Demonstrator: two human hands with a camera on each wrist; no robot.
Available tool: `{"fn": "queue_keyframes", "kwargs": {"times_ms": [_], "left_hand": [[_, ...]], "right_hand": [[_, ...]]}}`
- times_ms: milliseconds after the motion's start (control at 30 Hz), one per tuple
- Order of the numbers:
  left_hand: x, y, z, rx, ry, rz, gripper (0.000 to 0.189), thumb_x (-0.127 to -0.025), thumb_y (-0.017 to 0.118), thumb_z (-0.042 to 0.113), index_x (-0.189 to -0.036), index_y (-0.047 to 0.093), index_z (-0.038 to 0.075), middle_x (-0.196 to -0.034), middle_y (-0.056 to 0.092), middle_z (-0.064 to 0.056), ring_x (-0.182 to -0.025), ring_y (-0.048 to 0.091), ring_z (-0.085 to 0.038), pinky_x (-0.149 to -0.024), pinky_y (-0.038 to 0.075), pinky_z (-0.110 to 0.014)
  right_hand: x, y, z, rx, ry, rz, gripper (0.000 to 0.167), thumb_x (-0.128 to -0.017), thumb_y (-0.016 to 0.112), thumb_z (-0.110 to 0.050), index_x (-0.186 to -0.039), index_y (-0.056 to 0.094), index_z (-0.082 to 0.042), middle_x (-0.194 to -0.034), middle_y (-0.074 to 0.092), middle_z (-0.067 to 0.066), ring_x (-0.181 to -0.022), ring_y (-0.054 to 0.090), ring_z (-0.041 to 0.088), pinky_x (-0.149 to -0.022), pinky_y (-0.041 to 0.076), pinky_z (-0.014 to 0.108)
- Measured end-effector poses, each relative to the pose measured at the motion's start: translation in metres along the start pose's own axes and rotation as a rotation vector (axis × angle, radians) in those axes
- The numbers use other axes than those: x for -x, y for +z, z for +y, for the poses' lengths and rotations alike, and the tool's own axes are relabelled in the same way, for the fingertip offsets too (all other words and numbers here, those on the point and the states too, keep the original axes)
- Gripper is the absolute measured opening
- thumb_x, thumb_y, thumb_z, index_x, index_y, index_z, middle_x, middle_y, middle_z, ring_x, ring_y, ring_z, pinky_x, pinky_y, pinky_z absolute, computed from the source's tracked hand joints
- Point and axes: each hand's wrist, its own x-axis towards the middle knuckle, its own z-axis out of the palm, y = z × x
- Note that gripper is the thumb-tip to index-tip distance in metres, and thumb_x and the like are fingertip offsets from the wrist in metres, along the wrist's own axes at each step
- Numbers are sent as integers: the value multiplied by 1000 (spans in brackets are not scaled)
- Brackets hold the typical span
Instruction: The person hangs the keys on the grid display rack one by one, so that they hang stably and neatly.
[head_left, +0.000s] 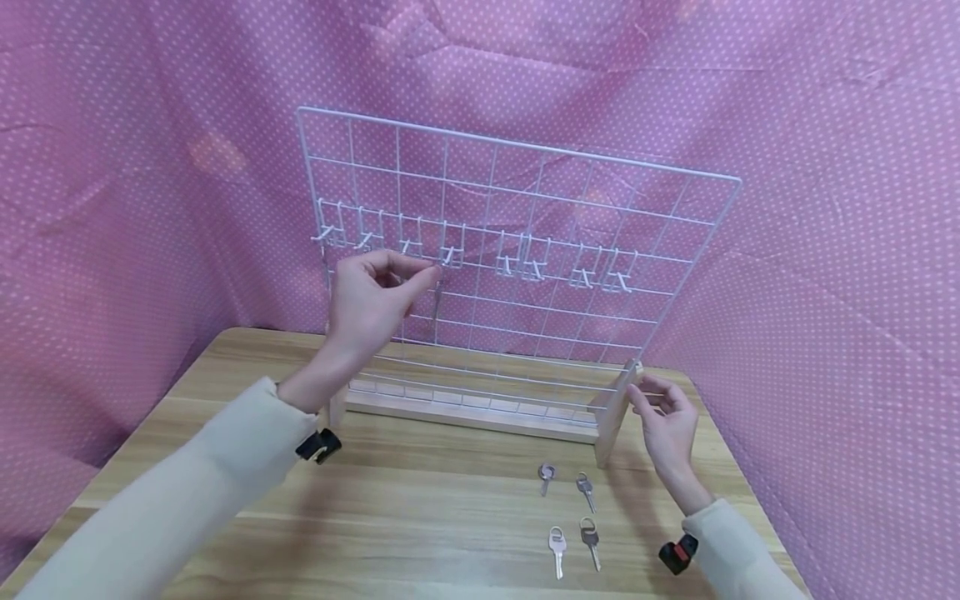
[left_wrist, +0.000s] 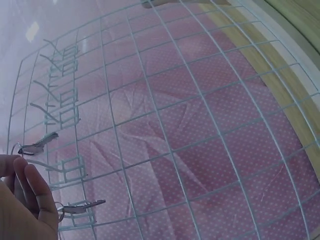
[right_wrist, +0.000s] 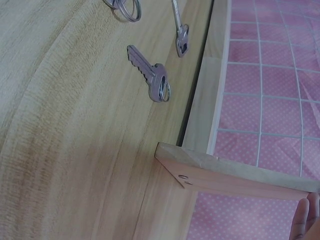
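Note:
My left hand (head_left: 371, 300) pinches the ring of a silver key (left_wrist: 40, 145) between thumb and fingertips, beside a white hook (head_left: 451, 255) on the wire grid rack (head_left: 517, 196). The key dangles below the fingers. Another key (left_wrist: 82, 207) hangs by its ring from a neighbouring hook, partly behind the hand in the left wrist view. My right hand (head_left: 670, 425) is at the rack's wooden side support (head_left: 617, 412), its fingertips (right_wrist: 300, 217) touching the wood and holding nothing that I can see.
Several keys with rings lie on the wooden table (head_left: 420, 500) in front of the rack, among them one key (head_left: 557, 550) near the front and one (right_wrist: 150, 75) by the base. More white hooks (head_left: 581, 277) line the grid. Pink dotted cloth (head_left: 825, 250) surrounds the table.

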Motion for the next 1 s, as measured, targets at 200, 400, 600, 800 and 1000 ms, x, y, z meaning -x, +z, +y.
{"fn": "queue_keyframes", "kwargs": {"times_ms": [200,400,600,800,1000], "left_hand": [[-5,6,1,-16,-1,69,16,-93,82,23,-101,80,9,-94,78,-4,-58,62,-8,-48,47,-15],[-5,14,-6,-66,55,137,15,-93,82,24,-97,82,10,-89,80,-10,-53,59,-6,-42,39,-16],[-4,18,-11,-67,59,150,17,-91,84,25,-100,82,11,-92,80,-10,-55,57,-5,-46,39,-15],[2,11,-20,-87,77,132,25,-90,85,28,-106,80,10,-102,81,-8,-65,56,-7,-53,44,-15],[12,-11,-33,-53,11,125,30,-89,86,29,-106,78,6,-92,76,7,-66,62,-5,-56,52,-15]], "right_hand": [[1,0,1,23,-4,-7,28,-96,75,-4,-120,67,9,-95,70,-20,-76,67,-3,-69,58,11],[0,0,2,13,-1,2,28,-96,76,-4,-119,67,9,-94,71,-20,-75,67,-3,-68,58,11],[0,0,3,15,-10,7,28,-96,76,-4,-119,67,10,-94,71,-20,-75,67,-3,-68,58,11],[0,0,3,22,-16,4,28,-96,76,-3,-119,67,10,-94,70,-20,-75,67,-3,-68,58,11],[-1,1,2,-17,-4,11,29,-94,77,-2,-118,67,11,-92,71,-18,-74,67,-2,-67,58,11]]}}
